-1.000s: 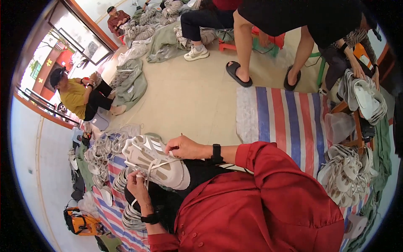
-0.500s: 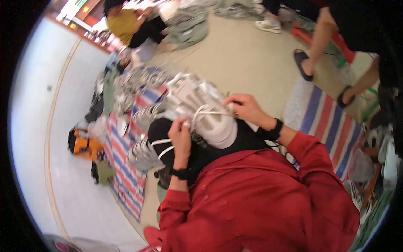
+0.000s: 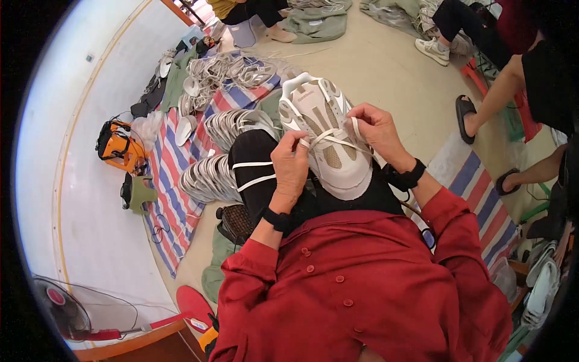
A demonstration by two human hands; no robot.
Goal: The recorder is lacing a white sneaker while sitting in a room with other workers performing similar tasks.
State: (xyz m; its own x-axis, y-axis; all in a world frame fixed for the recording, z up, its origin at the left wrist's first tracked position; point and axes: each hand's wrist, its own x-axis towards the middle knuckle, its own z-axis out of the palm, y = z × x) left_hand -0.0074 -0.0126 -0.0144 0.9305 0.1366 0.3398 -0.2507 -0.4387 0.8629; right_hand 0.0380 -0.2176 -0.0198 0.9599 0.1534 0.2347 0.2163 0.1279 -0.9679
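Observation:
Across my thighs lies a beige-and-white shoe upper [image 3: 344,176], its toe pointing toward me and its tongue away. A white shoelace [image 3: 327,140] crosses over the front of its lacing area. My left hand [image 3: 289,164] is closed, pinching one part of the lace at the upper's left side. On the other side my right hand [image 3: 381,137] pinches another part between thumb and fingers. More white lace [image 3: 253,164] loops around my left knee, which is covered in black cloth.
Rows of stacked shoe uppers [image 3: 212,176] lie left of my knee on a striped sheet [image 3: 175,208]. Farther off is a tangled heap of uppers and laces [image 3: 226,75]. An orange-and-black bag [image 3: 120,148] sits by the wall. Other people sit nearby, including one wearing a black sandal [image 3: 464,119].
My view has shifted and sharpened. My hands are closer together at the upper, and the lace, earlier a looser raised loop, now lies flatter across it.

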